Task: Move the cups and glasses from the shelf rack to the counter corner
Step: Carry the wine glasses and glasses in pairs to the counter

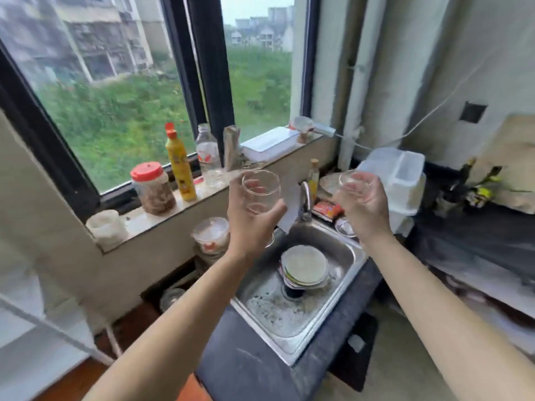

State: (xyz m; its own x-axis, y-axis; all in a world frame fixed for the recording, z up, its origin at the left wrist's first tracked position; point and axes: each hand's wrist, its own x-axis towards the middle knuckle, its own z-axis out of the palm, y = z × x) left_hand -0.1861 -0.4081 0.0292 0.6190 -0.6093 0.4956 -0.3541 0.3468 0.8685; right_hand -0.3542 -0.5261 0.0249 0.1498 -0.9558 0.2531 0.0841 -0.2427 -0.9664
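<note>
Two glasses were held in the air above the sink (262,319), one per hand. The L glass (261,191) was gripped by the left hand (251,225) above the sink's far-left edge, w/ fingers & thumb curled round its lower body and the rim up, a bit tilted. The R glass (353,182) was wrapped by the right hand (365,208) above the sink's far-right edge, just right of the tap (306,198). Only its rim & upper wall were shown, the rest being hidden by the hand. The glasses were kept apart, not touching. Plates (305,266) were stacked in the sink, and boxes (401,175) were piled beyond its right side. No rack was seen.

Both glasses were judged thin, stiff, light & prob. fragile. Smooth walls could slip, esp. if wet, though wetness couldn't be told. They'd best be taken round the mid/lower body, not the rim, kept off each other & the tap, and set down base first, gently.
</note>
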